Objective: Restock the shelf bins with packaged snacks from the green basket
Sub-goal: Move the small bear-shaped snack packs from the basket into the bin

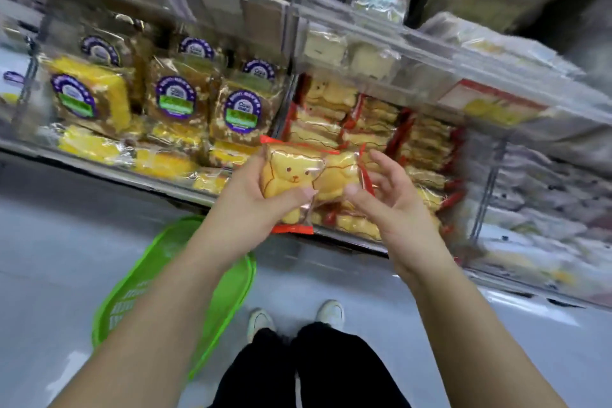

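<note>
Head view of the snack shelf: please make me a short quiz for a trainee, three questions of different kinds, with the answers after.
1. True or false: the left hand grips the bear-shaped snack pack.
2. Multiple choice: where is the green basket? A) on the shelf; B) on the floor, under the left forearm; C) in the right hand.
3. Fill the gap: the bin behind the held pack contains packs with ___ edges.

Key
1. True: its fingers and thumb are curled round the pack.
2. B. The right hand only touches a second pack with its thumb, fingers spread.
3. Red, the same as on the held pack.
</note>
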A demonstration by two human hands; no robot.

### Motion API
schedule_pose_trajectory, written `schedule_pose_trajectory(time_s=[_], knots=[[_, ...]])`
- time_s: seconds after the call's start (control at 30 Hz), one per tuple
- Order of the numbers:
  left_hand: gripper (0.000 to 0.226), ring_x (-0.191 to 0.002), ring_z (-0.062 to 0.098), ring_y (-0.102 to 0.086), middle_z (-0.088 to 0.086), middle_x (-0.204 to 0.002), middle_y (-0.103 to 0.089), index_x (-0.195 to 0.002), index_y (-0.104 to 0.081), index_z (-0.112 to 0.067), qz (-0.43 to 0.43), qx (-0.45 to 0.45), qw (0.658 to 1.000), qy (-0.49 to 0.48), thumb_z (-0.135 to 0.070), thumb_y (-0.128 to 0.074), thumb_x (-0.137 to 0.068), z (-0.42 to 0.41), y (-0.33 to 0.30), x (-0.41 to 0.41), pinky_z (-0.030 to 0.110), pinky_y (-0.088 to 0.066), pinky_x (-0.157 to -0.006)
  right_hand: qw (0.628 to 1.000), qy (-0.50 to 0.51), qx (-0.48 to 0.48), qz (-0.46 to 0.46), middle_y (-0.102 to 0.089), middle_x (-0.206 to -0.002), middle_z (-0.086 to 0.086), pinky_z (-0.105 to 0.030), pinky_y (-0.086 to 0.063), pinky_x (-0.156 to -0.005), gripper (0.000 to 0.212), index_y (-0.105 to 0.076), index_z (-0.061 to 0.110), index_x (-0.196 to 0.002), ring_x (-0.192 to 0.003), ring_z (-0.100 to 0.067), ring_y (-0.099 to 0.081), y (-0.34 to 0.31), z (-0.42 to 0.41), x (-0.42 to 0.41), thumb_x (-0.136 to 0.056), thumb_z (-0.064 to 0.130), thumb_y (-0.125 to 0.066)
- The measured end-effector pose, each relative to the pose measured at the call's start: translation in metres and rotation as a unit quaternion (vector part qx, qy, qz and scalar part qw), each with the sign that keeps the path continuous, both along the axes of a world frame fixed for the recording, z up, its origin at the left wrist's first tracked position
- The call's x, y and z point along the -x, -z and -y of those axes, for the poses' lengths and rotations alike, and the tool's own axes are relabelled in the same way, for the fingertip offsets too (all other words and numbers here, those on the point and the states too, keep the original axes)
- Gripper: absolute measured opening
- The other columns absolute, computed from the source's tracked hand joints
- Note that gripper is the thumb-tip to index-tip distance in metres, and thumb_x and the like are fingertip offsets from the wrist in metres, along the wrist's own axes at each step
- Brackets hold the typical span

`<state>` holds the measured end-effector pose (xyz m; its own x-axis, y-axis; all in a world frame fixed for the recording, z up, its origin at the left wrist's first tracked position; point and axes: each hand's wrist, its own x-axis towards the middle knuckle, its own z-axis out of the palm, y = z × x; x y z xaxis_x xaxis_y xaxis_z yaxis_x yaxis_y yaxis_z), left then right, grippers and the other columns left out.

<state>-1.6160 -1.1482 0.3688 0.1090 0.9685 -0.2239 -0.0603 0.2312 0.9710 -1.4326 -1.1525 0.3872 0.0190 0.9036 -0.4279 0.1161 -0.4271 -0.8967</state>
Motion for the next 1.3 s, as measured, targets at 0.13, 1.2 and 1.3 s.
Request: schedule_pose_trajectory(time_s=[0.13,1.2,1.3], knots=[[0.033,-0.081,-0.002,-0.068,-0.019,-0.089,-0.072,-0.090,-0.062,-0.047,-0.007,-0.021,0.998,0.066,-0.031,-0.076,-0.064,-0.024,-0.001,-0.006,0.013,-0.051,-0.062,0.995,-0.086,-0.016,0.041,-0.073,-0.095,0.010,-0.019,-0.052,-0.080,0.034,-0.061,0.019,-0.110,-0.090,-0.002,-0.067,0.011,-0.025,-0.015,-0.079,0.027,-0.072],[0.042,-0.103,0.019,-0.063,0.009,-0.113,-0.065,-0.122,-0.049,-0.009,0.258,0.060,0.958,-0.112,-0.009,-0.060,-0.081,-0.041,0.013,-0.042,0.027,-0.052,-0.081,0.992,-0.071,-0.015,-0.104,-0.072,-0.095,0.004,-0.027,-0.056,-0.074,0.036,-0.062,0.025,-0.104,-0.085,-0.012,-0.068,0.031,-0.043,-0.004,-0.076,0.047,-0.064],[0.044,-0.106,0.016,-0.063,0.007,-0.113,-0.064,-0.121,-0.047,-0.009,0.128,0.051,0.983,-0.120,-0.001,-0.064,-0.081,-0.043,0.014,-0.049,0.033,-0.049,-0.096,0.994,-0.006,-0.015,-0.112,-0.071,-0.095,0.003,-0.023,-0.053,-0.069,0.040,-0.056,0.015,-0.116,-0.083,-0.010,-0.067,0.039,-0.042,-0.005,-0.078,0.019,-0.070]])
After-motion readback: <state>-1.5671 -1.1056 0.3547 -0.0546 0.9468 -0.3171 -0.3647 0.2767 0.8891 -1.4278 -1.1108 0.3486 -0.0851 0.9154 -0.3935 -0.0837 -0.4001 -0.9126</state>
